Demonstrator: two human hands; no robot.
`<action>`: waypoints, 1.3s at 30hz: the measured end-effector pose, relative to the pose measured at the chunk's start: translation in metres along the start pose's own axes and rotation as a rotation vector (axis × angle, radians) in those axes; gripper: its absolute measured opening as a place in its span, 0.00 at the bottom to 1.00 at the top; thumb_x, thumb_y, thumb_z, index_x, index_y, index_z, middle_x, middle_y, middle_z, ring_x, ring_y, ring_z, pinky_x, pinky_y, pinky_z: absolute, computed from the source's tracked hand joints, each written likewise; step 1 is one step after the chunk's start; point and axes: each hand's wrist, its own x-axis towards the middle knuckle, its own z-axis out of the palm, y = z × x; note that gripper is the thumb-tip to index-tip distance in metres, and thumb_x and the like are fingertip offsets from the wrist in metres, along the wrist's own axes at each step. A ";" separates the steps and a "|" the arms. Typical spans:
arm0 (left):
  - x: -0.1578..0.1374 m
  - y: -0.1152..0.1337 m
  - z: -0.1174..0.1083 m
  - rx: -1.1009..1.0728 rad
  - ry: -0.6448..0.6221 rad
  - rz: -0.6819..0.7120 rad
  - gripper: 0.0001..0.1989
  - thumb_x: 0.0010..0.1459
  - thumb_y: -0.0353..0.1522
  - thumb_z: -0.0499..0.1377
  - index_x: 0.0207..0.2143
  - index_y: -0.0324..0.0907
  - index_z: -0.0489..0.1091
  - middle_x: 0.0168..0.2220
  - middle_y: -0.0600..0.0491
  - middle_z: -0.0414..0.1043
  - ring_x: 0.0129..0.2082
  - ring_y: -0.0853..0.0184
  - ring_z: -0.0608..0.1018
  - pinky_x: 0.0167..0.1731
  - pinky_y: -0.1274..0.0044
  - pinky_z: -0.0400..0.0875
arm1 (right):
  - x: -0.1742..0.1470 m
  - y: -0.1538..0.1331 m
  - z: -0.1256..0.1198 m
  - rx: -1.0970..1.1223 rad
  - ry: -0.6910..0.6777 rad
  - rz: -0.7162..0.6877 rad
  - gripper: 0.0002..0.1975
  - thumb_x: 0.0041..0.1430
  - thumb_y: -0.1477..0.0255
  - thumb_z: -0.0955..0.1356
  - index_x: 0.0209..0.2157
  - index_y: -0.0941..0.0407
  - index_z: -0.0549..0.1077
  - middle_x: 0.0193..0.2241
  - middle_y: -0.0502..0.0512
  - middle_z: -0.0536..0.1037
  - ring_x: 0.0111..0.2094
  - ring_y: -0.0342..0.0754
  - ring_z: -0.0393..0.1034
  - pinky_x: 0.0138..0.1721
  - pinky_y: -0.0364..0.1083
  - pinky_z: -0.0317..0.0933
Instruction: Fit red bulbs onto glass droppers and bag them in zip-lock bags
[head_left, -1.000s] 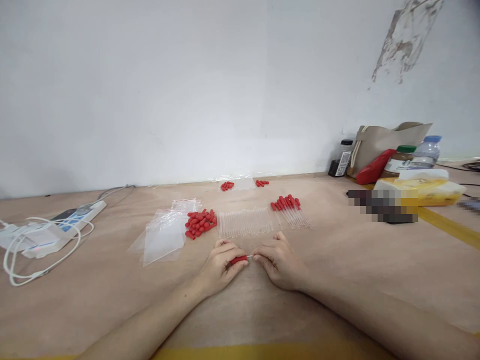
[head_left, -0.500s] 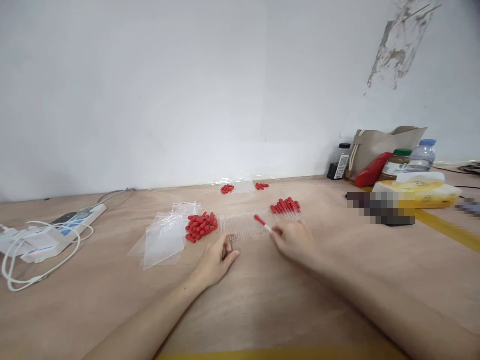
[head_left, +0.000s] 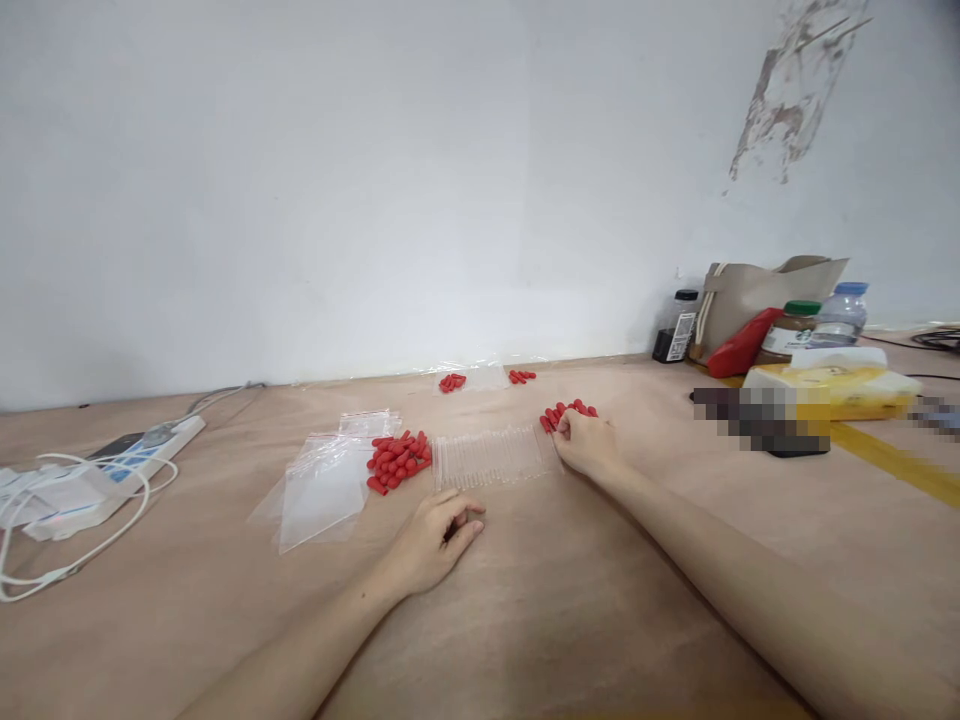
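Observation:
My left hand [head_left: 431,540] rests on the table just in front of a row of clear glass tubes [head_left: 487,458], its fingers curved and apart with nothing between them. My right hand [head_left: 592,447] is at the right end of that row, thumb and forefinger pinched on a dropper at the near side of a group of red-bulbed droppers [head_left: 574,408]. The fingers cover most of the pinched dropper. Loose red rubber bulbs [head_left: 397,460] lie heaped at the row's left end.
Clear zip bags [head_left: 322,490] lie left of the heap. Smaller bulb clusters [head_left: 452,383] sit on plastic by the wall. A power strip [head_left: 142,480] with white cables is at far left. At right are a tissue pack [head_left: 832,385], bottles [head_left: 675,327] and a grey bag [head_left: 750,300].
My right hand has carried a red-bulbed dropper right and slightly back to the dropper group. My left hand has drawn back a little from the tubes, and its fingers have uncurled.

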 end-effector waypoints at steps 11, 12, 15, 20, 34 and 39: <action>0.000 -0.001 0.000 0.003 -0.009 0.001 0.09 0.58 0.33 0.50 0.38 0.42 0.68 0.27 0.54 0.64 0.26 0.69 0.67 0.28 0.78 0.62 | 0.002 -0.018 -0.007 -0.063 -0.073 0.008 0.13 0.54 0.66 0.58 0.28 0.56 0.70 0.28 0.56 0.75 0.35 0.50 0.67 0.41 0.50 0.47; 0.000 -0.001 0.000 0.003 -0.009 0.000 0.09 0.58 0.33 0.50 0.38 0.42 0.68 0.27 0.55 0.64 0.26 0.69 0.67 0.28 0.78 0.62 | 0.003 -0.021 -0.007 -0.075 -0.109 0.005 0.13 0.54 0.66 0.59 0.27 0.56 0.71 0.28 0.57 0.75 0.35 0.51 0.67 0.41 0.50 0.47; 0.000 -0.001 0.001 0.008 -0.016 0.000 0.09 0.58 0.32 0.50 0.38 0.42 0.68 0.27 0.55 0.64 0.26 0.69 0.67 0.28 0.78 0.61 | 0.005 -0.032 -0.007 -0.106 -0.195 0.011 0.11 0.51 0.69 0.61 0.26 0.57 0.72 0.28 0.59 0.75 0.34 0.52 0.68 0.39 0.51 0.48; 0.000 0.000 0.000 0.019 -0.017 0.009 0.09 0.57 0.31 0.51 0.38 0.41 0.68 0.26 0.55 0.64 0.26 0.70 0.67 0.28 0.79 0.61 | 0.010 -0.045 -0.002 -0.158 -0.293 0.043 0.07 0.44 0.77 0.64 0.26 0.60 0.74 0.26 0.62 0.76 0.32 0.54 0.69 0.37 0.52 0.48; -0.001 0.000 -0.010 0.040 0.198 -0.053 0.08 0.57 0.34 0.51 0.33 0.41 0.68 0.25 0.55 0.66 0.25 0.71 0.68 0.26 0.80 0.62 | -0.051 -0.026 -0.029 0.021 0.002 -0.508 0.12 0.59 0.75 0.54 0.38 0.62 0.65 0.32 0.61 0.75 0.33 0.50 0.68 0.37 0.49 0.50; 0.022 -0.039 -0.059 0.333 0.362 -0.386 0.14 0.57 0.39 0.48 0.29 0.41 0.68 0.28 0.54 0.69 0.30 0.68 0.71 0.31 0.79 0.64 | -0.078 -0.001 -0.015 0.257 0.176 -0.694 0.13 0.59 0.77 0.57 0.45 0.59 0.63 0.36 0.57 0.74 0.35 0.47 0.67 0.38 0.46 0.50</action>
